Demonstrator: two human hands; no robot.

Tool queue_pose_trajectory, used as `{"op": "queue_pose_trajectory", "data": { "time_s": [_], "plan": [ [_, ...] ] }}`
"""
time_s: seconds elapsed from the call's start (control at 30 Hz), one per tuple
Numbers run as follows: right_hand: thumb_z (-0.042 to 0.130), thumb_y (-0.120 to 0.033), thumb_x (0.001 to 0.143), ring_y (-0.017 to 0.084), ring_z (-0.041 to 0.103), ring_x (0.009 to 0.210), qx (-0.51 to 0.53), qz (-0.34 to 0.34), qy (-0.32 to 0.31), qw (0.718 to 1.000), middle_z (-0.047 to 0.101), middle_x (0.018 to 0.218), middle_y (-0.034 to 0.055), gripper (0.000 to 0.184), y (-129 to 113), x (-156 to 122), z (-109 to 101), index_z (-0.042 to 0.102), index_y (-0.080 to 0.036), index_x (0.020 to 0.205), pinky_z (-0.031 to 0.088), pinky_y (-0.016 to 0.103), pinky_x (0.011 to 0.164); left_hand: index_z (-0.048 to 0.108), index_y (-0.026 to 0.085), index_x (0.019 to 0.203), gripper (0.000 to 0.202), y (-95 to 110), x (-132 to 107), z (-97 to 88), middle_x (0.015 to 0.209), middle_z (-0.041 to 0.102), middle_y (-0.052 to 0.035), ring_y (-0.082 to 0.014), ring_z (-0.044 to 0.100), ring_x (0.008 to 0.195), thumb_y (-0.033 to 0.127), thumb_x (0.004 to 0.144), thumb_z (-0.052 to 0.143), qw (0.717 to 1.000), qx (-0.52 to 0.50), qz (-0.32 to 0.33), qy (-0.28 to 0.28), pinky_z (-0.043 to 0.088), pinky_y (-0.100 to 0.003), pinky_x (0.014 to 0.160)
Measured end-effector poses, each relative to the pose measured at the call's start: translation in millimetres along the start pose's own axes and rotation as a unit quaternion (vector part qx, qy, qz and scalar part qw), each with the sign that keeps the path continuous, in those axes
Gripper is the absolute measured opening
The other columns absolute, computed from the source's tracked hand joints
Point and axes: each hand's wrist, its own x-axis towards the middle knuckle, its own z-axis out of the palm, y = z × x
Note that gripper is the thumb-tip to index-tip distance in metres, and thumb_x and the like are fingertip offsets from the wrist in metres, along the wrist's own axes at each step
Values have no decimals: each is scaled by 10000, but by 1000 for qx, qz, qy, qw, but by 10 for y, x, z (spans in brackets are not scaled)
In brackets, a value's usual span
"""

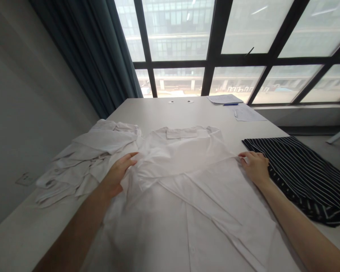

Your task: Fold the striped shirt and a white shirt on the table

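Observation:
A white shirt (187, 181) lies spread on the white table (158, 113) in front of me, collar at the far end. My left hand (117, 173) rests on the shirt's left shoulder area, fingers stretched out and flat. At the shirt's right shoulder edge, my right hand (255, 164) has its fingers curled and pinching the fabric. One sleeve is folded diagonally across the shirt's body.
A crumpled pile of white garments (85, 158) lies at the left of the table. A black striped cloth (303, 173) lies at the right. Papers (238, 105) and a blue pen (231, 104) sit at the far end by the window. A dark curtain (93, 53) hangs at the left.

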Motion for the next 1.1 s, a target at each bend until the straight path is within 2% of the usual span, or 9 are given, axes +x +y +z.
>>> {"op": "queue_pose_trajectory", "data": {
  "time_s": [0.1, 0.23, 0.37, 0.5, 0.57, 0.63, 0.73, 0.87, 1.1],
  "plan": [
    [478, -221, 861, 309, 515, 1027, 5, -77, 13, 997, 683, 1078, 107, 301, -91, 3, -34, 681, -217, 1083, 334, 444, 828, 523, 213, 1310, 568, -62, 22, -68, 869, 675, 10, -201, 659, 825, 299, 749, 530, 998, 50, -27, -27, 532, -289, 692],
    [488, -201, 901, 308, 496, 1084, 3, -154, -15, 988, 704, 1072, 64, 273, -155, 21, -31, 681, -275, 1078, 287, 442, 861, 688, 268, 1162, 503, -88, 6, -101, 1091, 693, -6, -241, 603, 1121, 268, 679, 548, 989, 128, 27, -73, 501, -295, 893],
    [483, -241, 923, 275, 537, 980, 0, -139, -18, 990, 727, 963, 69, 215, -135, 57, -8, 689, -230, 981, 276, 429, 840, 761, 274, 1043, 407, 2, -111, -83, 1211, 687, 4, -282, 555, 1218, 311, 693, 557, 980, 143, 48, -130, 381, -365, 1077],
    [474, -302, 921, 259, 566, 930, 12, -110, -17, 994, 732, 920, 74, 239, -71, 113, -26, 692, -208, 896, 277, 412, 823, 769, 278, 1047, 408, 31, -350, -82, 1219, 691, -6, -339, 499, 1283, 376, 682, 616, 986, 101, 106, -78, 347, -419, 1110],
    [459, -317, 916, 253, 573, 917, 15, -72, 10, 997, 733, 937, 77, 257, -16, 128, -34, 689, -204, 901, 279, 405, 816, 767, 276, 1059, 410, -51, -466, -104, 1224, 689, -4, -348, 487, 1297, 406, 705, 605, 988, 89, 119, -35, 355, -431, 1108],
    [452, -319, 904, 254, 575, 910, 17, -37, 35, 999, 731, 956, 79, 262, 49, 123, -29, 686, -202, 915, 284, 401, 804, 750, 275, 1105, 417, -200, -549, -133, 1256, 671, 5, -331, 484, 1307, 408, 753, 568, 986, 111, 122, -36, 319, -436, 1134],
    [462, -310, 869, 271, 567, 914, 21, -22, 13, 999, 728, 931, 75, 248, 131, 90, -4, 689, -213, 890, 296, 404, 784, 712, 285, 1178, 421, -485, -603, -173, 1304, 640, 9, -302, 501, 1298, 371, 807, 534, 974, 172, 81, -125, 282, -446, 1152],
    [470, -279, 833, 290, 562, 923, 8, -9, -41, 999, 713, 942, 77, 232, 155, 127, -3, 695, -225, 843, 319, 410, 757, 715, 304, 1159, 360, -762, -585, -190, 1267, 667, -6, -284, 549, 1247, 383, 855, 538, 954, 218, 27, -206, 379, -431, 1086],
    [439, -175, 844, 281, 600, 976, 52, -58, -76, 994, 703, 1019, 102, 293, -153, 591, -1, 721, -205, 919, 415, 427, 846, 717, 262, 1153, 372, -783, -436, 28, 1297, 645, -55, -264, 563, 1238, 431, 859, 562, 966, 201, 73, -147, 466, -377, 1016]
  ]
}}
